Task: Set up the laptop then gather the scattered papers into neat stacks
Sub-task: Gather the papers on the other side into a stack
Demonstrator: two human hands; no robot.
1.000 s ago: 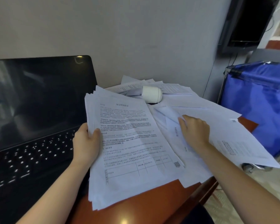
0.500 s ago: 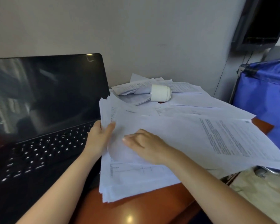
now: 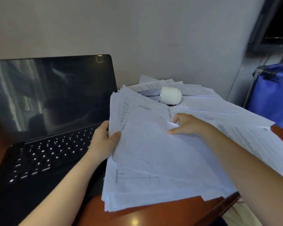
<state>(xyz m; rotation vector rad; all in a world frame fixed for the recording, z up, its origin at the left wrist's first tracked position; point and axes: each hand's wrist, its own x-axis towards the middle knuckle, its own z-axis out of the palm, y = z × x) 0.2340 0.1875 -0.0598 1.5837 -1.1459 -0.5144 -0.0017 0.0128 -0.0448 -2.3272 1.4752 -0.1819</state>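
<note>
On table [image 3: 153, 214], right of open laptop [image 3: 47, 111] with lit keys: setup apparently done. Partly gathered stack of papers [image 3: 137, 193], edges ragged, left edge pinched by left grip [image 3: 103, 141]; top sheet [image 3: 153, 144] pinched by right grip [image 3: 186, 124]. Left to collect: loose sheets [image 3: 219, 110] behind, under white jar [image 3: 171, 95].

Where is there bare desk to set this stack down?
Mainly the wood strip along the near edge, below the stack and right of the laptop. Behind it, crowded: loose sheets and a white bottle.
</note>
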